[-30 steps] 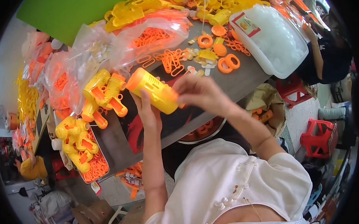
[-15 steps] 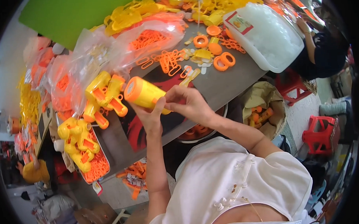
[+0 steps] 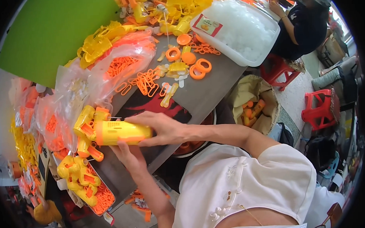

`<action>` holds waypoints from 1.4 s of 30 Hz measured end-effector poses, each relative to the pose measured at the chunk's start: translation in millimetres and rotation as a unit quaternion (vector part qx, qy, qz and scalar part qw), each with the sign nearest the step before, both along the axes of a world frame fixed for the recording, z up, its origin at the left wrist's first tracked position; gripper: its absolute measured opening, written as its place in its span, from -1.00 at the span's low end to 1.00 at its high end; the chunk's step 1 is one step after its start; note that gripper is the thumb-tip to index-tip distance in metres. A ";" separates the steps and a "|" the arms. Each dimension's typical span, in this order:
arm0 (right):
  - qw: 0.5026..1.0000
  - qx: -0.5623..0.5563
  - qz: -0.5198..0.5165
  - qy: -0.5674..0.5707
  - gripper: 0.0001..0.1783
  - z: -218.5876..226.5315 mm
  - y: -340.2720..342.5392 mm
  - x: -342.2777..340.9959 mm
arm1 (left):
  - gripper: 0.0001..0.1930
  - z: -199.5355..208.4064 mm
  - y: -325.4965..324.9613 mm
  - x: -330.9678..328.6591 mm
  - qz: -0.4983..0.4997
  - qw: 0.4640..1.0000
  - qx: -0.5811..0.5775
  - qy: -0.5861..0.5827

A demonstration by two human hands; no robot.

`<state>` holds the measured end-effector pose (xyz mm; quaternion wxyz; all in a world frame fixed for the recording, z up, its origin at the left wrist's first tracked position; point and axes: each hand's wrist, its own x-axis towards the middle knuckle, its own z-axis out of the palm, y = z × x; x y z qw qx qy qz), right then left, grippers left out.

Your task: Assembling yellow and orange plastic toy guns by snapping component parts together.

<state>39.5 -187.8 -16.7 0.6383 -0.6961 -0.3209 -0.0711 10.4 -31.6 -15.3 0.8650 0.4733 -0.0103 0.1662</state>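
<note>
A yellow plastic cylinder (image 3: 120, 134) with an orange end lies level in front of me above the table, its orange end to the left. My right hand (image 3: 163, 128) is closed round its right end, thumb below and fingers above. Under the cylinder, my left hand (image 3: 130, 156) grips it from the near side; most of its fingers are hidden behind the body. Close by on the left are yellow plastic housings (image 3: 85, 118) with orange parts. More yellow housings (image 3: 76, 175) sit over orange links (image 3: 103, 201) in a tray.
Orange links (image 3: 143, 82) and orange rings (image 3: 201, 68) lie on the dark table (image 3: 226, 79), beyond my hands. A white tub (image 3: 244, 34) of clear pieces stands far right. Plastic bags (image 3: 119, 66) line the back. A paper sack (image 3: 252, 90) and red stools (image 3: 318, 108) stand right.
The cylinder has moved left and down and now lies level. My right hand has shifted from a pinch at its right end to a wrap round it; the left has moved underneath.
</note>
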 end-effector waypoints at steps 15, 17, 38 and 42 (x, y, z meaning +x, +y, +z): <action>0.860 -0.361 -0.361 -0.004 -0.46 -34.0 -177.1 120.9 | -0.29 -9.3 -3.2 9.4 -0.034 0.913 0.406 0.020; 0.830 -0.469 -0.293 0.075 -0.48 -54.2 -186.9 142.0 | -0.28 -23.4 -0.3 12.5 -0.031 0.912 0.408 0.020; 0.957 -0.283 0.001 -0.065 -0.41 23.6 -75.1 20.5 | -0.34 -34.5 -30.5 14.4 0.029 0.840 0.532 -0.099; 0.937 -0.301 -0.057 -0.168 -0.35 7.1 -65.2 6.5 | -0.32 -35.0 -34.0 14.2 0.027 0.849 0.516 -0.113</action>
